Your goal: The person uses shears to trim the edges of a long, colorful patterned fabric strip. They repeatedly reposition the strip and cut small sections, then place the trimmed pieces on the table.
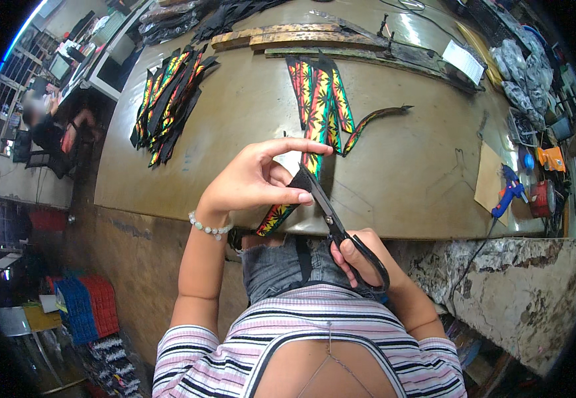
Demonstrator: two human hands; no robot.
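My left hand (251,178) pinches a patterned fabric strap (277,217) near the table's front edge, thumb below and fingers above. The strap has black leaf shapes on red, yellow and green, and its black underside shows by my thumb. My right hand (361,257) grips black-handled scissors (333,224) by the loops. Their blades point up and away, against the strap beside my left thumb; whether the blades are apart is hard to see. Just beyond my fingers lie more patterned straps (319,109) in a loose bunch, one curling off to the right.
A heap of similar straps (168,103) lies at the table's left. Wooden bars (294,38) run along the back. To the right are a blue glue gun (511,192), a sheet of cardboard (491,174) and plastic bags (525,73). Someone sits (50,129) at far left.
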